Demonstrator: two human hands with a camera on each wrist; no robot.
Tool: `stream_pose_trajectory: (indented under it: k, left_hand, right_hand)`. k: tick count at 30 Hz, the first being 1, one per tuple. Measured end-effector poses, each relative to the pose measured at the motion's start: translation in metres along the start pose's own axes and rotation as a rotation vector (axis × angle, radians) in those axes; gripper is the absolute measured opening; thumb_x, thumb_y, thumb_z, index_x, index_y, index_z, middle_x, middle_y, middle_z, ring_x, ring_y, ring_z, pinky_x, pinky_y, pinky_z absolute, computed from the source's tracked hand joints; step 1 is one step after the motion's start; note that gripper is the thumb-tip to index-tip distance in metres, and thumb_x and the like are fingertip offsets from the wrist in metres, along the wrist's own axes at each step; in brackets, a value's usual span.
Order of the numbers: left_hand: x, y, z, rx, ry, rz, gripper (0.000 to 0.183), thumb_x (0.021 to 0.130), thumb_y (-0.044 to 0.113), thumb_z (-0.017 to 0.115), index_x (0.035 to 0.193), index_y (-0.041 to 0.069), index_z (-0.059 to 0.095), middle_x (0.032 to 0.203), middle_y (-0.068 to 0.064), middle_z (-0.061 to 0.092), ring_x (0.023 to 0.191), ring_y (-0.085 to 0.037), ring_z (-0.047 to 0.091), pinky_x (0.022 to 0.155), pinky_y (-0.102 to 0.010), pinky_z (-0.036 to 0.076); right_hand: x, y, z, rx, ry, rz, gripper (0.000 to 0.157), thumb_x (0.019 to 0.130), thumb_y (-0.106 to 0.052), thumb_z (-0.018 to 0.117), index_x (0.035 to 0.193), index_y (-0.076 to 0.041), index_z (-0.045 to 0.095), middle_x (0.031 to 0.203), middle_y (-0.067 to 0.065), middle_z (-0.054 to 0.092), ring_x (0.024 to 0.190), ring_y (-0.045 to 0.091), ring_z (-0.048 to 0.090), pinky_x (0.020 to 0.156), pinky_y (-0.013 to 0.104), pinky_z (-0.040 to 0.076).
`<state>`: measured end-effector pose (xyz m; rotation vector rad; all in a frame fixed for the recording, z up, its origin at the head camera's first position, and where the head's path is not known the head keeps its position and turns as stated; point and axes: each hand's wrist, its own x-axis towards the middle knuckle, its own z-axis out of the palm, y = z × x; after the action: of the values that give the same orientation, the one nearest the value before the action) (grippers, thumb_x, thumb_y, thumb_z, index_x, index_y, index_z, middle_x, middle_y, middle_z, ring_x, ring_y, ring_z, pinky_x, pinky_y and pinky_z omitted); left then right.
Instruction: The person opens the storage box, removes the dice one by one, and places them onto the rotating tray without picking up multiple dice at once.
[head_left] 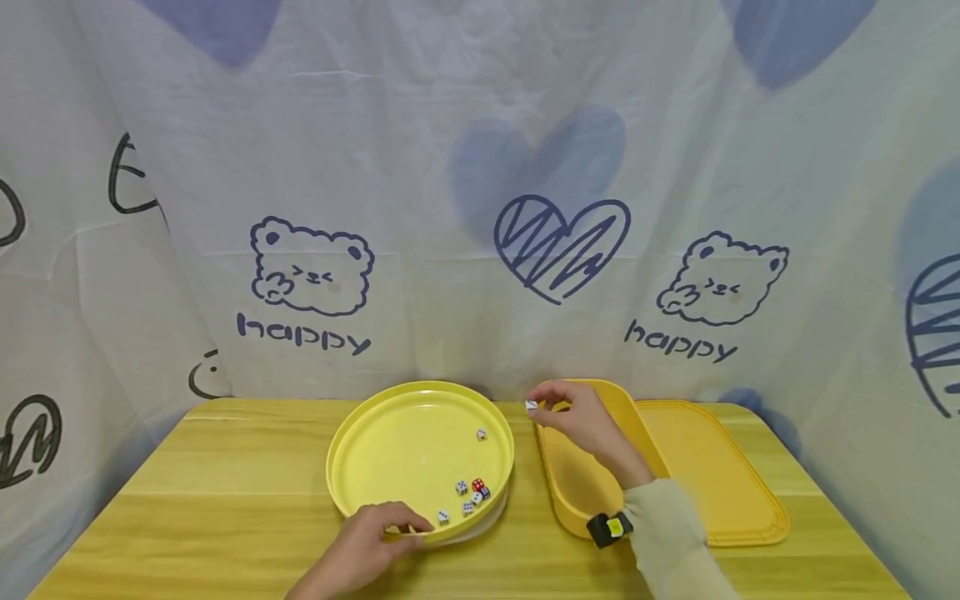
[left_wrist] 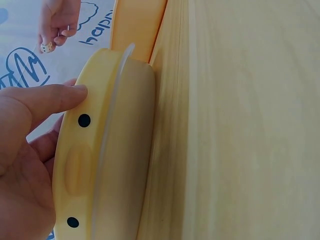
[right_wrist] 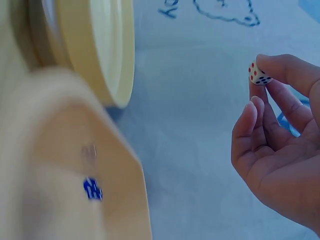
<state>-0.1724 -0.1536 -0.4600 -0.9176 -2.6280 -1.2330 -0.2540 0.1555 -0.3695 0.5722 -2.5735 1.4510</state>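
My right hand (head_left: 577,417) pinches a white die (right_wrist: 259,74) between thumb and fingertips, above the near-left rim area of an orange bin (head_left: 557,500). Red and dark pips show on that die. At the front edge of a round yellow tray (head_left: 405,450), my left hand (head_left: 367,542) grips the rim, thumb (left_wrist: 70,97) on the outside wall and fingers behind it. Inside the tray lie several white dice (head_left: 461,487), a red die (head_left: 478,484) and a dark blue die (head_left: 485,492), mostly gathered near the front right.
A blue die (right_wrist: 92,189) and a faint, blurred pale one (right_wrist: 89,152) lie inside the bin. To its right, a flat orange lid (head_left: 720,475) rests on the wooden table (head_left: 202,500). A printed cloth (head_left: 427,167) hangs behind the table.
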Motion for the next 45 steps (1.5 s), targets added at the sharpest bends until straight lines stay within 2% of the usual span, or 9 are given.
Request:
stream_pose_trajectory:
  k: [4,12,23,30,37,45]
  left_hand:
    - [0.000,0.000,-0.001,-0.002,-0.003,0.005,0.010,0.087,0.013,0.071,0.096,0.014,0.075,0.091,0.008,0.070,0.082,-0.002,0.058,0.072,-0.027,0.049]
    - [0.000,-0.001,-0.002,-0.005,-0.005,0.008,0.010,0.087,0.014,0.071,0.096,0.014,0.075,0.092,0.008,0.070,0.082,-0.003,0.058,0.071,-0.027,0.049]
    - [0.000,-0.004,0.001,0.013,0.025,0.073,0.009,0.087,0.012,0.072,0.095,0.013,0.075,0.090,0.007,0.070,0.081,-0.003,0.058,0.069,-0.026,0.049]
    - [0.000,-0.004,0.001,0.028,0.032,0.100,0.008,0.087,0.013,0.072,0.095,0.013,0.075,0.090,0.006,0.070,0.080,-0.003,0.058,0.068,-0.027,0.049]
    - [0.000,-0.003,0.000,0.033,0.026,0.065,0.010,0.086,0.012,0.072,0.095,0.014,0.075,0.091,0.009,0.070,0.081,-0.002,0.058,0.070,-0.026,0.049]
    - [0.000,-0.002,0.001,0.031,0.025,0.059,0.009,0.086,0.012,0.072,0.095,0.014,0.075,0.091,0.010,0.069,0.081,-0.002,0.057,0.070,-0.026,0.049]
  right_hand:
    - [-0.011,-0.004,0.016,0.040,-0.009,-0.007,0.016,0.087,-0.009,0.071,0.101,-0.003,0.071,0.086,0.002,0.061,0.080,0.021,0.053,0.071,0.027,0.047]
    - [-0.025,-0.010,0.052,0.062,-0.109,-0.002,0.016,0.085,-0.012,0.074,0.098,-0.005,0.071,0.086,-0.001,0.063,0.080,0.017,0.053,0.069,0.029,0.047]
    - [-0.030,-0.007,0.095,0.129,-0.219,-0.117,0.011,0.081,-0.010,0.077,0.089,-0.005,0.071,0.075,-0.005,0.059,0.068,0.008,0.053,0.062,0.022,0.046]
    - [-0.031,-0.002,0.108,0.158,-0.260,-0.083,0.011,0.080,-0.009,0.078,0.087,-0.006,0.070,0.075,-0.006,0.059,0.066,0.006,0.051,0.061,0.021,0.043]
    - [-0.032,0.001,0.111,0.142,-0.252,-0.067,0.011,0.081,-0.011,0.077,0.088,-0.006,0.070,0.076,-0.006,0.060,0.067,0.006,0.052,0.062,0.021,0.044]
    - [-0.034,0.000,0.110,0.133,-0.258,-0.065,0.009,0.081,-0.009,0.076,0.088,-0.007,0.071,0.074,-0.006,0.058,0.066,0.006,0.052,0.061,0.021,0.044]
